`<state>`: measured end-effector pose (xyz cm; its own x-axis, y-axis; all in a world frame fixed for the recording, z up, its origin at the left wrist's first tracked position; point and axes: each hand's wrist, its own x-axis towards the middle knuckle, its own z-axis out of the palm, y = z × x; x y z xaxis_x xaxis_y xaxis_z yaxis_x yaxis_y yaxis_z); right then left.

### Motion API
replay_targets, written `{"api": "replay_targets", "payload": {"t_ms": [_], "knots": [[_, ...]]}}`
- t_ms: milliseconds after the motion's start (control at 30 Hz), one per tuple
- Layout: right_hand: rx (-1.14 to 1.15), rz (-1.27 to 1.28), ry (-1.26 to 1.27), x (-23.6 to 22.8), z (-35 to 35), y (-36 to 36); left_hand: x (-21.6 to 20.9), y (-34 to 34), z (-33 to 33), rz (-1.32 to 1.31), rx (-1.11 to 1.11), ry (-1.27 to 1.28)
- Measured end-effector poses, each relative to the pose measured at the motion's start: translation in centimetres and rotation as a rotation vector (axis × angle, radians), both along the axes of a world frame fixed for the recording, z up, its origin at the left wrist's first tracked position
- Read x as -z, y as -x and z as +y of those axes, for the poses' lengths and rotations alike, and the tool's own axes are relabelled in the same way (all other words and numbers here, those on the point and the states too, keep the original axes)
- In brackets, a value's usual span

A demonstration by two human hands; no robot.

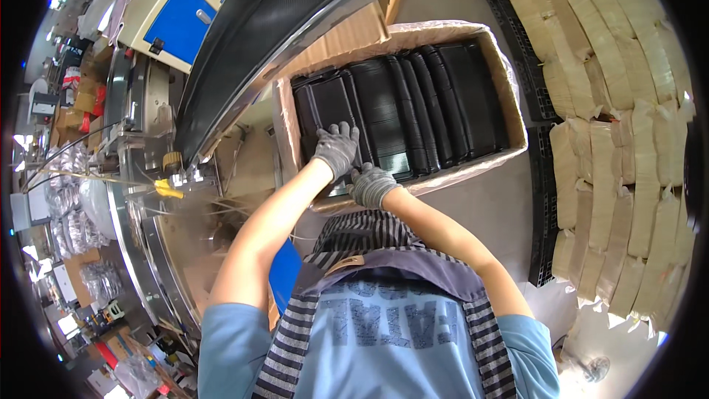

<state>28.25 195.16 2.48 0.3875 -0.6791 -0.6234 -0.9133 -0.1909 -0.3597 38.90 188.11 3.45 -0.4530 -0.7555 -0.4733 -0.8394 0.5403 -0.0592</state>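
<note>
A large cardboard box (521,96) lined with clear plastic film stands in front of me. Rows of glossy black plastic trays (384,103) are packed inside it, several on edge near the middle. My left hand (337,149), in a grey knit glove, lies with fingers spread on the leftmost black tray (329,103). Close beside it, my right hand (371,185), gloved the same way, rests at the near edge of the trays. Its fingers are slightly apart and point up and left; their undersides are hidden.
A black conveyor belt (258,29) with a metal edge curves past the box's left side. At the far left stands a cabinet with a blue door (181,22). Stacked tan packages (591,148) rise on the right above black pallets (543,199). Machinery with a yellow fitting (168,189) is at left.
</note>
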Motion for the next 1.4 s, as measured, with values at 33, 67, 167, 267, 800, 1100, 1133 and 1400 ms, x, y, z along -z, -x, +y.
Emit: {"api": "replay_targets", "payload": {"t_ms": [33,67,167,267,800,1100,1133,1400], "knots": [[-0.213,-0.001,0.027,0.9,0.0,0.2,1.1,0.4,0.0,-0.024,-0.038,0.013],[-0.227,-0.01,0.034,1.2,0.0,0.1,0.9,0.2,0.5,0.014,-0.05,0.053],[-0.207,-0.039,0.032,1.1,0.0,0.0,-1.5,-0.7,0.2,0.057,-0.034,-0.073],[-0.101,-0.062,0.007,1.1,-0.1,-0.2,-1.7,-1.2,-0.3,0.246,-0.102,0.059],[0.302,-0.904,1.335,-42.8,-3.3,6.5,-42.1,-0.4,-5.0,1.429,0.08,-0.016],[0.231,-0.035,0.791,-47.9,-18.0,11.3,-43.2,9.3,-12.5,1.019,-0.441,0.057],[0.085,0.161,0.793,-47.8,-18.6,11.3,-42.9,9.3,-13.2,1.019,-0.442,0.07],[-0.211,0.376,0.881,-45.3,-20.3,10.3,-43.5,7.2,-11.1,0.558,-0.107,0.302]]}}
